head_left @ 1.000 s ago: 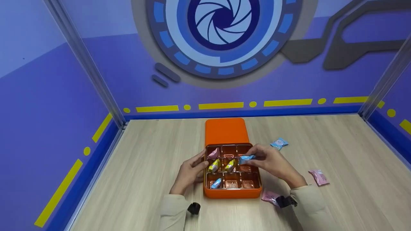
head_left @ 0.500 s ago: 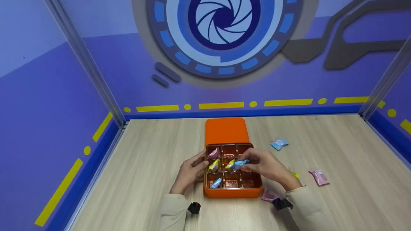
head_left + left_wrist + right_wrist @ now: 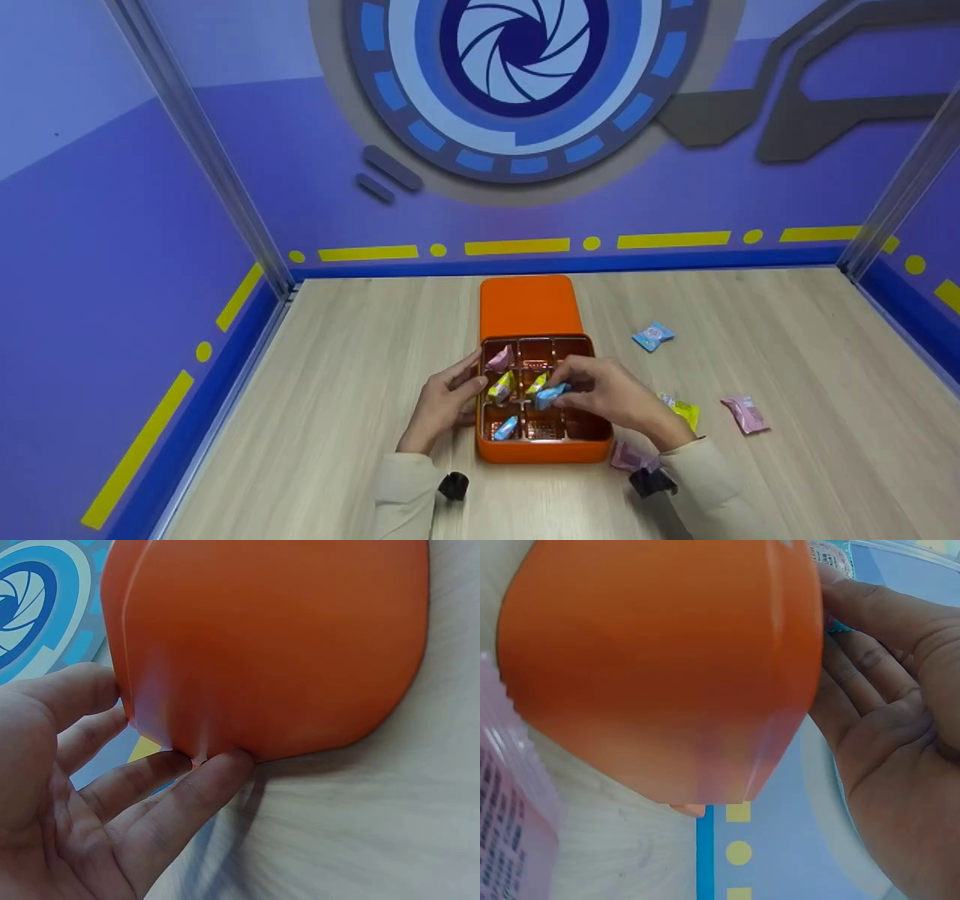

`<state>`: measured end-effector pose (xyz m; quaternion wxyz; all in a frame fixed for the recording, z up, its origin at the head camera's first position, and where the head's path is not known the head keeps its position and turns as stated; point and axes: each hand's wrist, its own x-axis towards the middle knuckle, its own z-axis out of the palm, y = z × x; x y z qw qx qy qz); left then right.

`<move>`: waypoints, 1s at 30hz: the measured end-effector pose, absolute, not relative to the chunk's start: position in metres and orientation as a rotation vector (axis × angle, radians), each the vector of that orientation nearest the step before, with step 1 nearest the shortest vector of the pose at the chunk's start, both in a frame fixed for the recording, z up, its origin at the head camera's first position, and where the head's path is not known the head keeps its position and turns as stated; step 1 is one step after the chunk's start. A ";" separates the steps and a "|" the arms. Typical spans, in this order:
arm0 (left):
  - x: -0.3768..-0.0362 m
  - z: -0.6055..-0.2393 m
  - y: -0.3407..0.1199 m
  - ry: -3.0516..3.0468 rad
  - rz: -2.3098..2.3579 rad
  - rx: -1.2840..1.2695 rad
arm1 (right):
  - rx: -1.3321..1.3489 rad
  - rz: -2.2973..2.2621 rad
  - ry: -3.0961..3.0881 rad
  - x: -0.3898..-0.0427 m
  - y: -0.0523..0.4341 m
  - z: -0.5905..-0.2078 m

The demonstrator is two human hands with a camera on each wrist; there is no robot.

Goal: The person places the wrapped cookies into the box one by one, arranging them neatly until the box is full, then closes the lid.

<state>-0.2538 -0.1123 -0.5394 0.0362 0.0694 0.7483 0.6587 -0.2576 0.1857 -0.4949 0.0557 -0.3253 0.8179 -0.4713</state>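
Observation:
An orange box (image 3: 544, 452) with a clear divided tray stands on the table. My right hand (image 3: 611, 394) pinches a blue-wrapped candy (image 3: 551, 396) between thumb and fingertips over the tray, near the middle and front rows. In the right wrist view that blue wrapper (image 3: 832, 559) shows above the rim. My left hand (image 3: 442, 405) rests its fairly straight fingers (image 3: 202, 799) against the box's left side. In the left column lie a pink candy (image 3: 499, 358), a yellow candy (image 3: 501, 387) and a blue candy (image 3: 505, 428). Another yellow candy (image 3: 536, 385) sits in the middle compartment.
An orange lid (image 3: 529, 306) lies behind the box. To the right on the table (image 3: 322, 375) are a blue candy (image 3: 653, 337), a yellow candy (image 3: 682, 409), a pink candy (image 3: 745, 415) and another pink candy (image 3: 630, 456) by the right wrist. Printed panels (image 3: 390, 217) enclose the table.
My right hand has moved left and toward the front with the blue candy, from the right column to the middle. The yellow candy beside the right wrist has come into sight. My left hand stays put.

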 end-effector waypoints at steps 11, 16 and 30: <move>-0.254 -0.541 -0.112 2.320 2.009 0.217 | -1.033 -1.395 2.463 -0.254 0.179 -0.494; -0.256 -0.542 -0.113 2.308 2.014 0.207 | -1.036 -1.367 2.451 -0.252 0.177 -0.494; -0.255 -0.543 -0.115 2.252 2.019 0.191 | -1.032 -1.286 2.475 -0.248 0.171 -0.492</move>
